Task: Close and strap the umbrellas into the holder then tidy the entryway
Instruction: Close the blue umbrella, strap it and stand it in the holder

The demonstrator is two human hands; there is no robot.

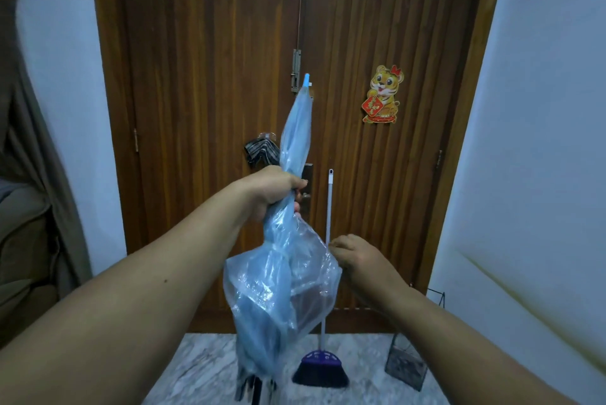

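Umbrella (288, 240), pale blue and see-through, stands upright in front of the wooden door (213, 76), its blue tip pointing up beside the door's centre bolt and its canopy only loosely gathered, the lower folds billowing out. The left hand (272, 191) has its grip clenched round the umbrella partway up, squeezing the plastic tight against the shaft. The right hand (354, 255) is lower, just right of the umbrella, its fingers curled at the edge of the loose canopy; whether they actually pinch the plastic cannot be told. A second, dark striped umbrella (260, 150) hangs on the door just left of the blue one, above the left hand. A broom (323, 368) with a purple head leans against the door right of the umbrella, and a dark dustpan (406, 365) stands on the marbled floor farther right.
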